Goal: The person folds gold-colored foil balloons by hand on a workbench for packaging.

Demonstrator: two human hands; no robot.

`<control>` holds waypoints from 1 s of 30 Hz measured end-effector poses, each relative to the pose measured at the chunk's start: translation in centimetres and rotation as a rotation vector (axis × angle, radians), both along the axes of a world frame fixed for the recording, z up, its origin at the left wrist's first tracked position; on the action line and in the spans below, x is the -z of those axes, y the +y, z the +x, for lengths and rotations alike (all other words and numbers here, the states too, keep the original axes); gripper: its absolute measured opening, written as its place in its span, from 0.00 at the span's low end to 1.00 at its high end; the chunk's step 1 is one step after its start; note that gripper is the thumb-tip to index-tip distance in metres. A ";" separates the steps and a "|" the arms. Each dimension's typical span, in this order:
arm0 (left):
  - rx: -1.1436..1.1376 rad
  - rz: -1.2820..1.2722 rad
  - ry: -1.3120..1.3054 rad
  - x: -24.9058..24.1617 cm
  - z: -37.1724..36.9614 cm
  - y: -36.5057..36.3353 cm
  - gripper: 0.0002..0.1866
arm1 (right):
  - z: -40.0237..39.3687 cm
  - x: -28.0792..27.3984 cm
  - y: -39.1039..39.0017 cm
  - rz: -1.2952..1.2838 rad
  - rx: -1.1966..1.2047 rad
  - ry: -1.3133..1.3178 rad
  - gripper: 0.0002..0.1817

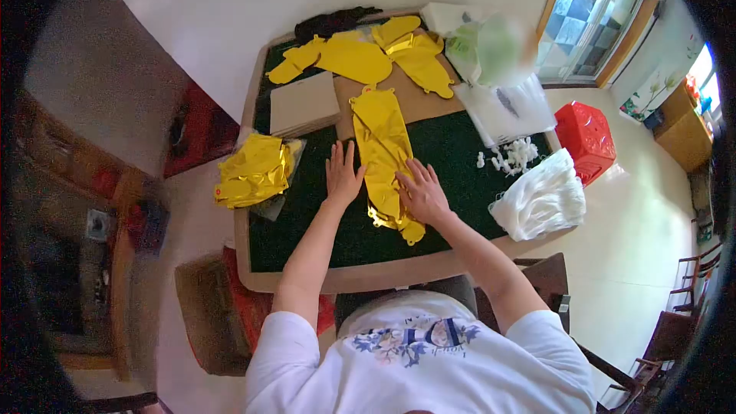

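A long strip of shiny gold foil lies lengthwise on the dark green table top, its crumpled lower end toward my body. My left hand rests with fingers spread at the foil's left edge. On the foil's right side lies my right hand, its fingers apart and touching the foil. Behind the strip, more gold foil pieces are spread over brown cardboard. A stack of grey-beige cards sits behind my left hand.
Folded gold foils in clear plastic lie at the table's left edge. White string, small white pieces and clear plastic bags are on the right. A red stool stands beyond the table's right side.
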State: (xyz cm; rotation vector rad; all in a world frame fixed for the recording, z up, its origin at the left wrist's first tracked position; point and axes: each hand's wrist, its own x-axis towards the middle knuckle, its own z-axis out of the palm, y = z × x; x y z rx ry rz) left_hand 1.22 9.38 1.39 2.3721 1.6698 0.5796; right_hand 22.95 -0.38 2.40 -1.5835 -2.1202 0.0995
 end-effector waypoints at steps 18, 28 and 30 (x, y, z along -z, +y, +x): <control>0.340 0.319 0.100 -1.0 -2.4 -4.7 0.18 | 0.1 0.5 0.1 0.012 -0.001 -0.001 0.23; 0.453 0.449 0.243 -1.8 -0.6 1.0 0.20 | 0.2 0.2 -0.1 0.006 0.010 -0.022 0.22; 0.434 0.387 0.239 -1.5 -0.2 1.3 0.21 | 0.2 0.0 -0.1 -0.007 0.003 -0.022 0.22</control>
